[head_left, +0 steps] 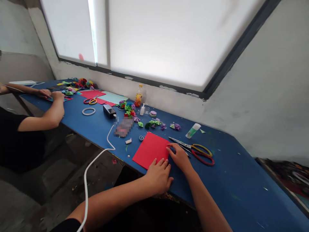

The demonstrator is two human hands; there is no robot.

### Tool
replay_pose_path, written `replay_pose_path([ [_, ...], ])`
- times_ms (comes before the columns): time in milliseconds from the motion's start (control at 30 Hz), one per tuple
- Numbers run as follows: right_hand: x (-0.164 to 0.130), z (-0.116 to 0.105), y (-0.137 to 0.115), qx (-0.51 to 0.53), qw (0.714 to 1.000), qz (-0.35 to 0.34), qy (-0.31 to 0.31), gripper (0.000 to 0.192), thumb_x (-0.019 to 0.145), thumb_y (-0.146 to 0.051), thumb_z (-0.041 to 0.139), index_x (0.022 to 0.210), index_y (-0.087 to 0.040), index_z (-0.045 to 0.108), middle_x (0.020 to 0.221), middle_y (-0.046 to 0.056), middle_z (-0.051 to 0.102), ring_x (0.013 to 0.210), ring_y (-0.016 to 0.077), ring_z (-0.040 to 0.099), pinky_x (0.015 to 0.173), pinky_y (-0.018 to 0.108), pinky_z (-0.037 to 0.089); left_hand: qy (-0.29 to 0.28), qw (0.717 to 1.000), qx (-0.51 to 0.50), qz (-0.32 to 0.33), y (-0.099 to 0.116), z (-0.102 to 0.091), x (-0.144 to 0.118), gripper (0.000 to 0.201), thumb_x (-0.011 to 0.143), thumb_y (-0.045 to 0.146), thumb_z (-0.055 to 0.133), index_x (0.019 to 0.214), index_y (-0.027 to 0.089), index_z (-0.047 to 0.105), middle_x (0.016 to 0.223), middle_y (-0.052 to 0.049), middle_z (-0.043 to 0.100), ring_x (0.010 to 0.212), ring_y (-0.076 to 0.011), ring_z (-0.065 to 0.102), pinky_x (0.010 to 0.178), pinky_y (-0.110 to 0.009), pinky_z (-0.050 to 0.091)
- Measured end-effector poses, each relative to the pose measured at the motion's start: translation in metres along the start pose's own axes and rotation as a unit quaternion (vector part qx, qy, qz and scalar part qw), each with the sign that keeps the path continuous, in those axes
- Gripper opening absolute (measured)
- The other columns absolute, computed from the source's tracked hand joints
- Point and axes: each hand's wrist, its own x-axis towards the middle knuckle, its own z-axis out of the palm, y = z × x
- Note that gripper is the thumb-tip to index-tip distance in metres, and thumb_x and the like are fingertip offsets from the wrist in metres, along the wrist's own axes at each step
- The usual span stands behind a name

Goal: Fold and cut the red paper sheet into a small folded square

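A red sheet of paper (151,149) lies flat on the blue table (231,180) near its front edge. My left hand (159,175) rests palm down at the sheet's near right corner, fingers touching the paper. My right hand (180,156) lies flat at the sheet's right edge, fingertips on it. Neither hand grips anything. Scissors with red and yellow handles (198,151) lie just right of my right hand. A white and green glue stick (192,130) lies beyond them.
Small folded paper flowers (154,123), a bottle (138,95), a dark charger box (109,110) with a white cable (96,159), a tape ring (88,111) and second scissors (90,101) lie further left. Another person's arms (48,112) work over coloured paper at the far left.
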Motion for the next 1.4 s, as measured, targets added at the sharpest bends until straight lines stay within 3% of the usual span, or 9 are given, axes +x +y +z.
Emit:
replay_pose_path([
  [233, 0.005, 0.005, 0.009, -0.057, 0.997, -0.036, -0.032, 0.029, 0.082, -0.033, 0.042, 0.092, -0.017, 0.063, 0.105, 0.013, 0.063, 0.099, 0.0252, 0.060, 0.087, 0.041, 0.048, -0.002, 1.000, 0.030, 0.010, 0.006, -0.005, 0.027, 0.052, 0.087, 0.039, 0.043, 0.121, 0.000, 0.048, 0.131, -0.021, 0.047, 0.126, -0.0309, 0.037, 0.105, -0.046, 0.032],
  [500, 0.013, 0.003, 0.015, -0.034, 0.997, -0.007, -0.064, 0.025, 0.078, -0.037, 0.047, 0.087, -0.019, 0.062, 0.097, 0.012, 0.065, 0.092, 0.0266, 0.062, 0.085, 0.042, 0.049, -0.036, 0.999, 0.014, -0.008, 0.012, -0.004, 0.011, 0.078, 0.084, 0.059, 0.039, 0.134, 0.000, 0.034, 0.142, -0.021, 0.032, 0.132, -0.0302, 0.029, 0.108, -0.046, 0.027],
  [667, 0.011, 0.005, 0.011, -0.028, 0.998, -0.002, -0.058, 0.025, 0.078, -0.037, 0.046, 0.085, -0.019, 0.061, 0.099, 0.013, 0.064, 0.094, 0.0271, 0.062, 0.086, 0.043, 0.048, -0.020, 0.998, 0.062, -0.010, 0.029, 0.010, -0.008, 0.070, 0.090, 0.053, 0.028, 0.133, -0.001, 0.036, 0.140, -0.022, 0.033, 0.133, -0.0297, 0.029, 0.107, -0.044, 0.030],
  [1000, 0.010, 0.001, 0.007, -0.021, 0.997, 0.000, -0.077, 0.036, 0.076, -0.044, 0.040, 0.087, -0.017, 0.061, 0.104, 0.016, 0.063, 0.100, 0.0296, 0.060, 0.091, 0.046, 0.046, 0.036, 0.986, 0.164, 0.007, 0.043, 0.041, -0.020, 0.073, 0.083, 0.057, 0.044, 0.122, -0.004, 0.051, 0.126, -0.029, 0.047, 0.118, -0.0340, 0.049, 0.092, -0.044, 0.044],
  [1100, 0.012, -0.011, 0.009, -0.025, 0.996, -0.014, -0.090, 0.034, 0.074, -0.047, 0.041, 0.084, -0.021, 0.061, 0.105, 0.015, 0.064, 0.100, 0.0308, 0.060, 0.091, 0.046, 0.046, 0.052, 0.983, 0.173, 0.019, 0.040, 0.049, -0.018, 0.070, 0.083, 0.056, 0.045, 0.121, -0.003, 0.052, 0.124, -0.029, 0.049, 0.115, -0.0341, 0.051, 0.088, -0.043, 0.046],
  [1200, 0.016, -0.038, 0.023, -0.063, 0.998, 0.016, -0.016, 0.031, 0.070, -0.051, 0.044, 0.080, -0.026, 0.061, 0.102, 0.014, 0.065, 0.098, 0.0346, 0.061, 0.087, 0.049, 0.047, 0.079, 0.978, 0.190, 0.030, 0.034, 0.058, -0.015, 0.069, 0.082, 0.056, 0.046, 0.119, -0.002, 0.054, 0.122, -0.029, 0.051, 0.114, -0.0348, 0.052, 0.085, -0.043, 0.047],
  [1267, 0.018, -0.059, 0.043, -0.076, 0.994, 0.080, 0.009, 0.028, 0.066, -0.053, 0.049, 0.075, -0.030, 0.061, 0.094, 0.015, 0.067, 0.090, 0.0355, 0.063, 0.075, 0.047, 0.051, 0.099, 0.972, 0.206, 0.049, 0.027, 0.063, -0.014, 0.062, 0.083, 0.051, 0.047, 0.118, 0.000, 0.054, 0.120, -0.027, 0.054, 0.113, -0.0335, 0.054, 0.084, -0.041, 0.047],
  [1333, 0.017, -0.076, 0.068, -0.090, 0.988, 0.127, -0.012, 0.025, 0.060, -0.054, 0.056, 0.069, -0.032, 0.062, 0.088, 0.017, 0.068, 0.081, 0.0355, 0.065, 0.063, 0.045, 0.050, 0.131, 0.962, 0.228, 0.075, 0.020, 0.067, -0.014, 0.048, 0.086, 0.039, 0.048, 0.117, 0.004, 0.055, 0.119, -0.022, 0.057, 0.110, -0.0301, 0.056, 0.084, -0.037, 0.048],
  [1400, 0.013, -0.085, 0.096, -0.110, 0.987, 0.117, -0.003, 0.025, 0.055, -0.054, 0.060, 0.066, -0.032, 0.063, 0.080, 0.017, 0.069, 0.068, 0.0348, 0.065, 0.054, 0.044, 0.048, 0.172, 0.949, 0.248, 0.091, 0.015, 0.071, -0.014, 0.036, 0.087, 0.028, 0.048, 0.116, 0.008, 0.055, 0.117, -0.017, 0.060, 0.107, -0.0265, 0.058, 0.083, -0.034, 0.048],
])
